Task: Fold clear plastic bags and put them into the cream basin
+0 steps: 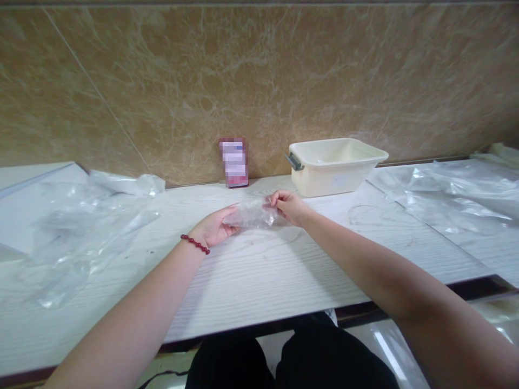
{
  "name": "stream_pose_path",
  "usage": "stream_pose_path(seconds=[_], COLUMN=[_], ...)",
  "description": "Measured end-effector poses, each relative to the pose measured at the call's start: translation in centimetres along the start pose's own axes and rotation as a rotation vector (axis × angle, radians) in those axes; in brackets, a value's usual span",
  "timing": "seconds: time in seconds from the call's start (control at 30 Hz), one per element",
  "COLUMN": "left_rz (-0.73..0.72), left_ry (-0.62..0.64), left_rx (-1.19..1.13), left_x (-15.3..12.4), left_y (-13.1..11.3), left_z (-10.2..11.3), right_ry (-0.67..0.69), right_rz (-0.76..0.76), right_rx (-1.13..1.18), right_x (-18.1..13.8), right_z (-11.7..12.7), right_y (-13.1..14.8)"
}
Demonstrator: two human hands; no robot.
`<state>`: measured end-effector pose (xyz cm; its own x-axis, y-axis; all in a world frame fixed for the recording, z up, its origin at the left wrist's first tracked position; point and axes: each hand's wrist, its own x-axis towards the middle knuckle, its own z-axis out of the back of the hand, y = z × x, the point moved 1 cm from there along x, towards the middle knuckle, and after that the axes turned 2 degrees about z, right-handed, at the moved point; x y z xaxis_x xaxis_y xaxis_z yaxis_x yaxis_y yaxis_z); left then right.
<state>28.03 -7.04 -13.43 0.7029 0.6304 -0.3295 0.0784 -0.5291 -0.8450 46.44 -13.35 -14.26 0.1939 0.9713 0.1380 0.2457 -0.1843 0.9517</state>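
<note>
Bare forearms [133, 310] slant inward over the tabletop [227, 281] to a crinkled clear plastic piece [253, 214], which lies between the two hands with its long axis running roughly left to right, neither hand plainly nearer. Its left end sits in the left hand [217, 227], thumb and fingers closed about it, while the right hand [291, 208] has its grip pinched together at the right end. Glare and folds obscure whether the plastic holds anything or touches the tabletop — and the left grip's far side is hidden.
</note>
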Motion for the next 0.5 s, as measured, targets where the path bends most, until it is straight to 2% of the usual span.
stream_pose_path(seconds=[0.1, 0.2, 0.33, 0.5], left_rz=[-0.138, -0.239, -0.318, -0.387], left_ry=[-0.055, -0.05, -0.063, -0.044], left_rx=[0.121, 0.218, 0.28, 0.293], left_x=[-0.03, 0.18, 0.63, 0.39], left_y=[0.28, 0.55, 0.61, 0.23], left_z=[-0.41, -0.53, -0.04, 0.08], right_ry=[-0.002, -0.013, -0.053, 0.015], right_rz=[0.007, 0.034, 0.064, 0.03], right_rx=[-0.002, 0.012, 0.031, 0.028], right_x=[-0.02, -0.17, -0.35, -0.36], right_z=[-0.09, -0.25, -0.27, -0.22], right_y=[0.12, 0.43, 0.81, 0.9])
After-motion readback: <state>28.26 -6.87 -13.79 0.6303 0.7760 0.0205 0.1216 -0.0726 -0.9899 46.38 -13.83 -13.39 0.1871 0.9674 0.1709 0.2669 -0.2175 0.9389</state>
